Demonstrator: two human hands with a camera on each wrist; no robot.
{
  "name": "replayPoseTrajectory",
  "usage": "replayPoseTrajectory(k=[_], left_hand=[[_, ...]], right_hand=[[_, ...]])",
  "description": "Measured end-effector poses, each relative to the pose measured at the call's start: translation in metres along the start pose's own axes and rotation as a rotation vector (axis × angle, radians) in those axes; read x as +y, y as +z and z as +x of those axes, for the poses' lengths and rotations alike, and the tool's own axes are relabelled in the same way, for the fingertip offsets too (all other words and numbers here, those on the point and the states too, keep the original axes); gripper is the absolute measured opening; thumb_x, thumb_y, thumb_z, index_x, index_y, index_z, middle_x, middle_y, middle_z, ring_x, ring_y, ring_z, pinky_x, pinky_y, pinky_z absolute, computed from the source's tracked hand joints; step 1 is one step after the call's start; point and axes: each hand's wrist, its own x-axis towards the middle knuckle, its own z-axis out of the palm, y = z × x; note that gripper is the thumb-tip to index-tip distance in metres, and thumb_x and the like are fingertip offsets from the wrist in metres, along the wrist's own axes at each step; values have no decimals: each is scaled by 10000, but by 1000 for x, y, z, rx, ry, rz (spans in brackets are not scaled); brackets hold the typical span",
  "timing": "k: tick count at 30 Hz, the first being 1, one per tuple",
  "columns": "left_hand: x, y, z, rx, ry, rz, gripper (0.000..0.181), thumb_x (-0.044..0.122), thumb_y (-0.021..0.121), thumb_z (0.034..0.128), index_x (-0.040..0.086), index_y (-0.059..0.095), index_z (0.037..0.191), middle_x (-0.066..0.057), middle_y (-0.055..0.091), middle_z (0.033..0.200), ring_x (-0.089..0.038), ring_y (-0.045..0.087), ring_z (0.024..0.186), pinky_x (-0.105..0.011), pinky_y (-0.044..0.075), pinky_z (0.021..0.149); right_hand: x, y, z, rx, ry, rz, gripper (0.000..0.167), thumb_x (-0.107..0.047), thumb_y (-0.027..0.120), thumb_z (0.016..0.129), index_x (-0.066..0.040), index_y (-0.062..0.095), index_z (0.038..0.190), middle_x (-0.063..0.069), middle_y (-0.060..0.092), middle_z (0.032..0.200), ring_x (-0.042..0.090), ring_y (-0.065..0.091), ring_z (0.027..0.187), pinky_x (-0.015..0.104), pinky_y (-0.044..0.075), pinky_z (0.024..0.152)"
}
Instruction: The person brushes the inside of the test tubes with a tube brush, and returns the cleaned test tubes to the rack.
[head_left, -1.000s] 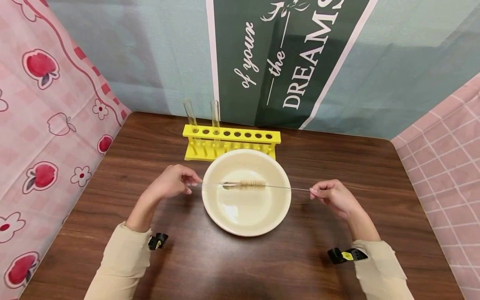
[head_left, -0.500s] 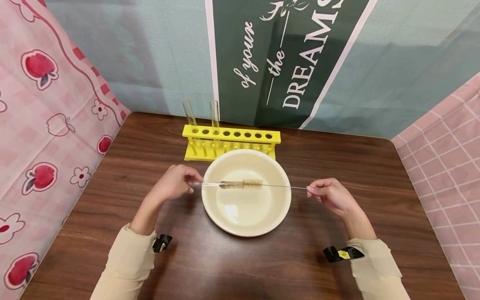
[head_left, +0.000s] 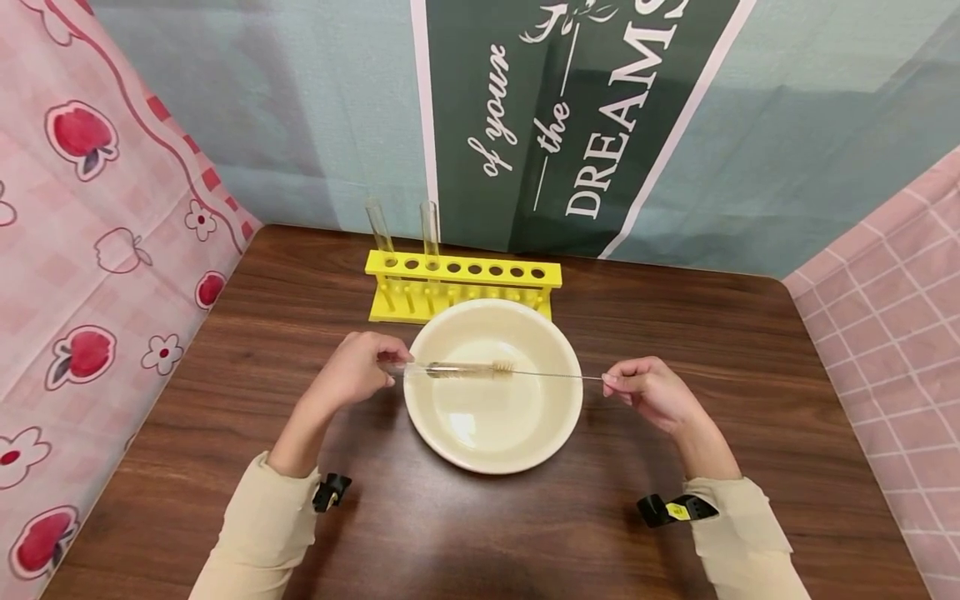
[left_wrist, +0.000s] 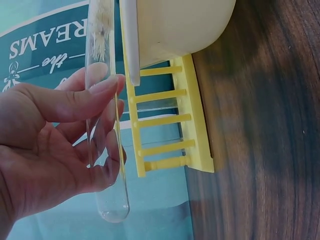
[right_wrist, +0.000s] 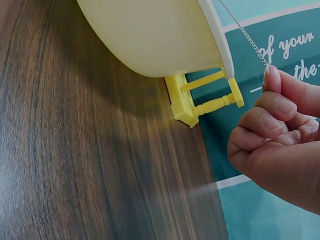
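Note:
My left hand [head_left: 360, 367] grips a clear glass test tube [left_wrist: 114, 200] near its rounded closed end, thumb and fingers curled around it. The tube lies roughly level over a cream basin [head_left: 495, 446], its mouth toward the right. A test tube brush [head_left: 504, 367] with pale bristles sits mostly inside the tube; a short stretch of bristles shows outside the mouth. Between thumb and forefinger, my right hand [head_left: 648, 392] pinches the far end of the brush's twisted wire handle [right_wrist: 245, 34], beyond the basin's right rim.
Behind the basin stands a yellow test tube rack [head_left: 465, 268], partly hidden by it. Two test tubes stand in its left part, one of them a tall clear tube [head_left: 430, 229]. All rests on a dark wood table [head_left: 480, 533], with cloth hangings on three sides.
My right hand has moved left, sliding the brush deeper into the test tube, so fewer bristles show outside. My left hand has shifted slightly right with the tube.

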Motion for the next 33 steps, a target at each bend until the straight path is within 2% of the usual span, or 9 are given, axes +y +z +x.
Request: replayPoseTrajectory(k=[11,17,20,26,31,33], left_hand=[[6,7,3,30,27,-5,368,-205,612,579,88,699,783,-9,651,737,-158,537,658,-303,434,617],[10,10,3,43,75,-22,322,-179,608,606,91,702,756,-4,642,704,-162,522,624,-300,420,597],[12,11,4,47,89,-25,312,-175,612,610,92,700,747,-3,639,697,-169,530,622,-300,423,593],[16,14,5,38,109,-20,397,-210,501,568,78,697,758,-7,635,715,-157,534,636,-283,427,582],[19,17,6,28,123,-2,407,-213,515,559,82,699,769,-7,635,725,-156,547,653,-293,437,604],[22,18,6,25,128,-1,396,-214,526,573,81,700,771,-9,636,723,-157,558,660,-296,444,613]], right_hand=[[-2,5,1,30,46,-58,333,79,492,851,-120,682,663,-9,592,630,96,411,532,208,330,523],[-4,7,1,25,67,-131,283,40,534,856,-106,671,656,-9,583,625,116,397,534,219,322,510],[-5,9,2,11,71,-158,257,24,546,858,-85,665,658,-12,572,620,127,390,534,232,314,508],[-7,14,3,-14,56,-168,209,23,553,852,-18,654,673,-9,549,598,131,362,514,263,278,499],[-6,17,5,-19,40,-197,202,43,539,849,33,632,669,-17,525,570,111,349,502,251,265,483],[-6,19,6,-19,36,-217,182,50,535,845,92,609,684,-19,537,572,102,348,500,240,267,479]])
